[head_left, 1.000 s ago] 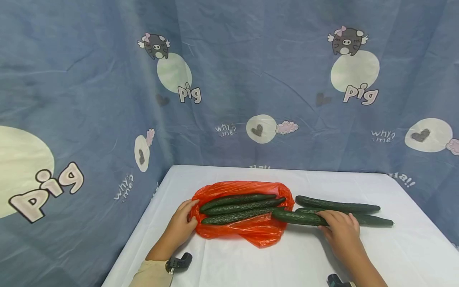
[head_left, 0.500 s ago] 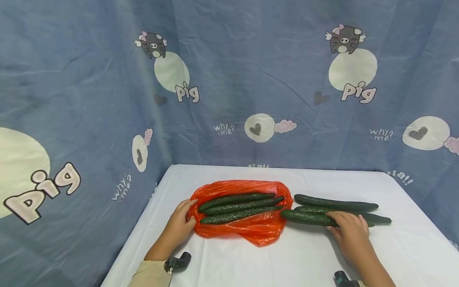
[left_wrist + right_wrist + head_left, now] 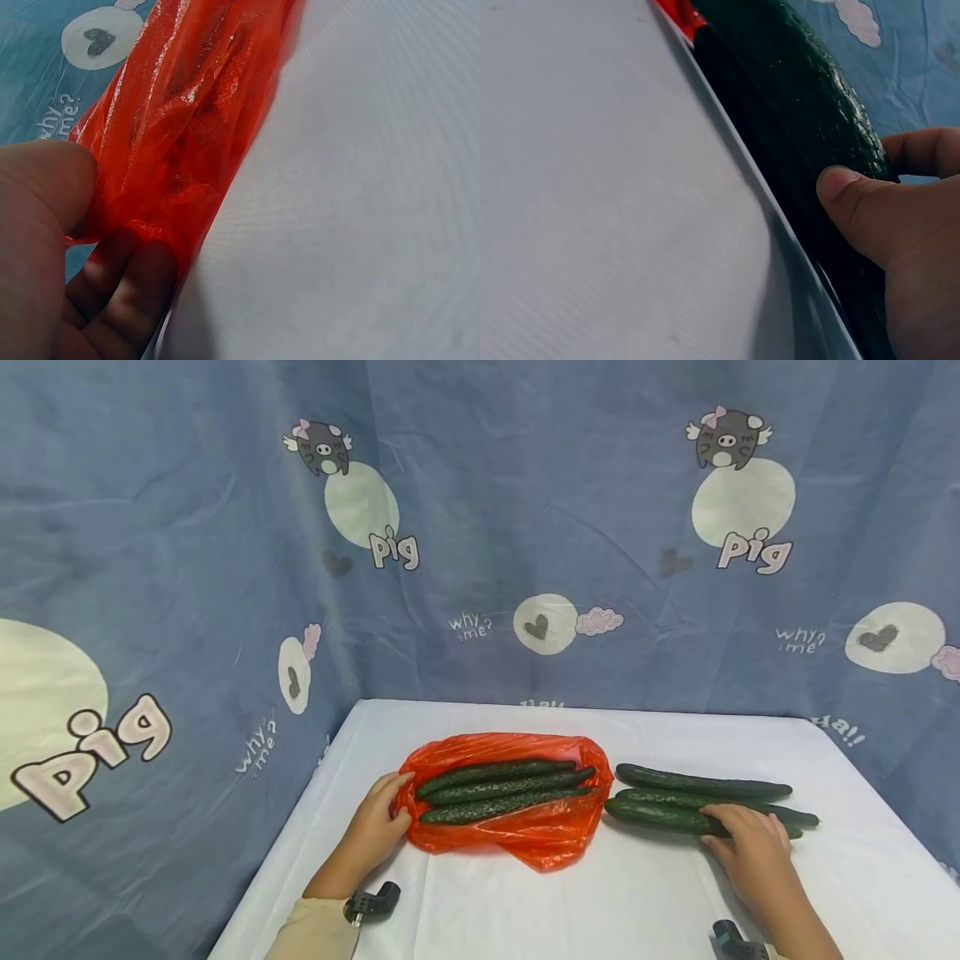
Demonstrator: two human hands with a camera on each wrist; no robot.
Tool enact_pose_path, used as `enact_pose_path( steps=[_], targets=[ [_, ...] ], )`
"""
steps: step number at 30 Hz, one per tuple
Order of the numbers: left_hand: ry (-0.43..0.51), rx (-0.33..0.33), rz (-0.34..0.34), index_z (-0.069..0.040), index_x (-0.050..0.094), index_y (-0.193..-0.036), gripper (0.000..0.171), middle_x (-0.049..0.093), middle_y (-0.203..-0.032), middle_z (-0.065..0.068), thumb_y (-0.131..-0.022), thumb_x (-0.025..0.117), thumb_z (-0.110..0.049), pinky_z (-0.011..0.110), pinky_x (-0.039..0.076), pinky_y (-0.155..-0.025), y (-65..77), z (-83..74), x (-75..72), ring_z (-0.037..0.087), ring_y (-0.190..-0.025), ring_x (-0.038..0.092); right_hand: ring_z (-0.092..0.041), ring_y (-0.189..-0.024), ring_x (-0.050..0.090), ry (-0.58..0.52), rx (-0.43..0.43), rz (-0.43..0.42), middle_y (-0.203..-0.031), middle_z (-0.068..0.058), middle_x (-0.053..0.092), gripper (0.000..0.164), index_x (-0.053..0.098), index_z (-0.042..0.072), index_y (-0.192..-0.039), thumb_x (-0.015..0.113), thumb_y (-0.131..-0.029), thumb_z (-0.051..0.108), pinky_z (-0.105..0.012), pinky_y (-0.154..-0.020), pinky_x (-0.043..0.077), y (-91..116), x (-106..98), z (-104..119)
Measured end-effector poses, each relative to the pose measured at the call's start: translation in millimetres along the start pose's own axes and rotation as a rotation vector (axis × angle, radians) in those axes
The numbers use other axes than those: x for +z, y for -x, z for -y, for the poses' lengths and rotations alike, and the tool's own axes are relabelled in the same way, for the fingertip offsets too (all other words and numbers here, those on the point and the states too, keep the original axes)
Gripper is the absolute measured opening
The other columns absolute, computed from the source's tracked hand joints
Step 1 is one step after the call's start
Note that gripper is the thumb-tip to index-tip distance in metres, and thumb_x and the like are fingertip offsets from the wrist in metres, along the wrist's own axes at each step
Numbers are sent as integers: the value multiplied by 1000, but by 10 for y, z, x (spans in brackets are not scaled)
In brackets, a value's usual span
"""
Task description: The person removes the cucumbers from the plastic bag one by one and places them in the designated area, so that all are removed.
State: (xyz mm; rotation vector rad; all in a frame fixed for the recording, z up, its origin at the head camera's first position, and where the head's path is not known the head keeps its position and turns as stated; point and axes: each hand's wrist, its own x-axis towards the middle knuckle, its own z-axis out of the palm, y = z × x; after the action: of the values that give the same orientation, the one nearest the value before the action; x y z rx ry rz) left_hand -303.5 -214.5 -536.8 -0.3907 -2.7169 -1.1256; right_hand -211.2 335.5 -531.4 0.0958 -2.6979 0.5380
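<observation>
An orange plastic bag lies flat on the white table with three dark green cucumbers resting on it. My left hand pinches the bag's left edge; the left wrist view shows my thumb over the orange plastic and my fingers under it. To the right of the bag, three more cucumbers lie side by side on the table. My right hand grips the nearest cucumber, thumb on its side and fingers over its top. The other two cucumbers lie just behind it.
A blue cartoon-print curtain hangs close behind the table and along its left side. The table's left edge runs beside my left arm. White tabletop stretches in front of the bag and the cucumbers.
My right hand has slid the nearest cucumber to the right, away from the bag's edge and alongside the other two. My left hand has stayed on the bag.
</observation>
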Motion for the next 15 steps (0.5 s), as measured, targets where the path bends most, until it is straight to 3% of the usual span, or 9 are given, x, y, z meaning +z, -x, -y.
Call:
enact_pose_path(
  steps=[15],
  targets=[
    [-7, 0, 5, -5, 54, -151, 59, 49, -155, 16, -92, 60, 1, 58, 40, -118, 1, -22, -7, 38, -145, 47, -57, -124, 50, -2, 35, 40, -134, -31, 61, 43, 68, 3, -128, 79, -86, 7, -81, -112, 18, 12, -58, -194]
  ],
)
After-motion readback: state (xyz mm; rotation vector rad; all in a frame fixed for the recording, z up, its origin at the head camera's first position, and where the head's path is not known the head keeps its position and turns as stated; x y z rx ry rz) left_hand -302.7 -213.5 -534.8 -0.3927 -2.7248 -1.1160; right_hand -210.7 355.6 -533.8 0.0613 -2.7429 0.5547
